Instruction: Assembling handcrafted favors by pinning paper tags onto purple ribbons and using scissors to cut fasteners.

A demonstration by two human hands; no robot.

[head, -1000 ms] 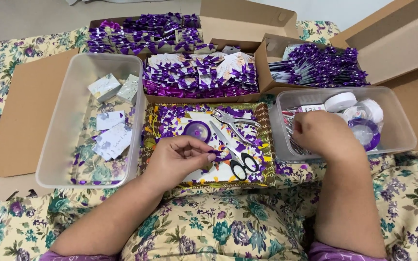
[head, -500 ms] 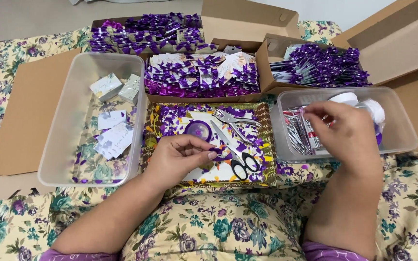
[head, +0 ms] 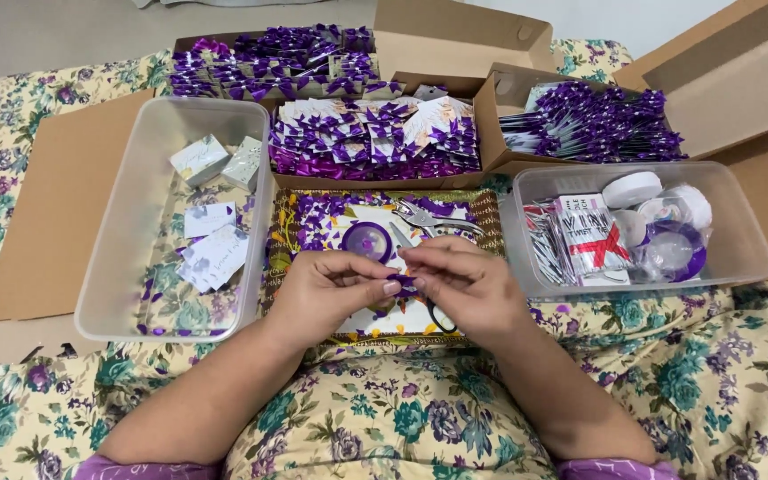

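The right hand (head: 468, 289) has come back from the clear tub on the right and now meets the left hand (head: 331, 289) over the middle tray; the left hand has hardly shifted. Both hands have their fingertips pressed together around a small purple bow (head: 404, 283), pinched between them just above the near half of the patterned tray (head: 482, 213), which lies on a floral-covered bed (head: 713, 382). On that tray, just beyond the fingers, sits a purple ribbon spool (head: 368, 238), with a metal hole punch (head: 433, 220) beside it toward the tray's far right corner, and scissor handles (head: 442, 318) peeping out under the right hand. Left of the tray stands a clear tub (head: 113, 267) holding small white cards (head: 211, 253) and two little boxes (head: 220, 160). On the right, another clear tub (head: 748, 240) holds rolls of tape (head: 633, 188), a packet with a red cross (head: 593, 236) and a purple ribbon roll. Farther back, open cardboard boxes (head: 455, 40) are packed with finished purple-bowed favours (head: 366, 138).
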